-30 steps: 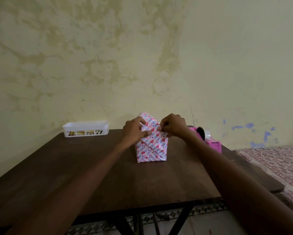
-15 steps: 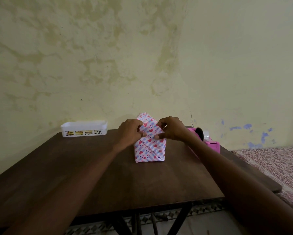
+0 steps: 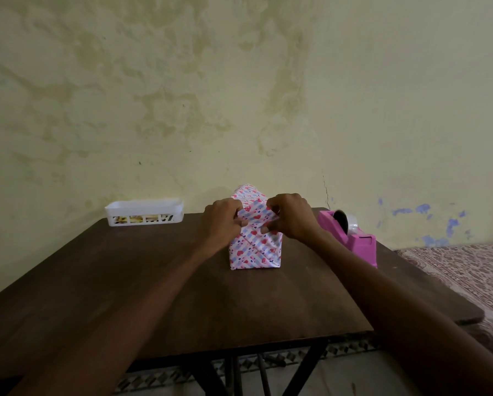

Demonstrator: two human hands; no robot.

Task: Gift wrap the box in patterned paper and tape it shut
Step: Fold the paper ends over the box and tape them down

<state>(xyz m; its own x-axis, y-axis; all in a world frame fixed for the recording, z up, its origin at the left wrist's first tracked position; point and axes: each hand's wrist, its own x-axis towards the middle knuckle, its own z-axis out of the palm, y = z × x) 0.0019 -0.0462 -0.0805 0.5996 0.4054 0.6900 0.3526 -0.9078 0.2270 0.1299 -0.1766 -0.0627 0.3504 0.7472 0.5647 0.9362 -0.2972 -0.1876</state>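
box vs grips: your box point(image 3: 255, 252) sits right between the two grips. Both are up at the top edge of its near end, the left grip point(image 3: 224, 217) at the left corner and the right grip point(image 3: 292, 217) at the right corner, both touching it.
left grip: your fingers are curled, and thumb and fingertips pinch the left side of the top flap point(image 3: 256, 214).
right grip: pretty much a mirror of that. It's curled in and pinching the right side of the same flap.
top flap: it's bent down over the near end, held between your two pinches. I can't tell if any tape is on it.
box spot: it's on the surface point(image 3: 125, 281), about mid-width and in the far half, short of the wall point(image 3: 239, 95).
box direction: the long axis runs straight away from you toward the wall, with the short end facing you. It sits flat on its base, not tilted.
patterned paper point(image 3: 248, 195): pink hearts on pale stripes cover every side you can see. The near end shows diagonal creases where the side flaps are tucked in.
tape dispenser point(image 3: 356, 241): pink, to the right of the box near the surface's right edge. It's just past your right wrist and not touching the box.
tray point(image 3: 145, 214): white and slotted, at the far left by the wall, well apart from the box.
bed point(image 3: 468, 270): has a patterned cover, off to the right of the surface.
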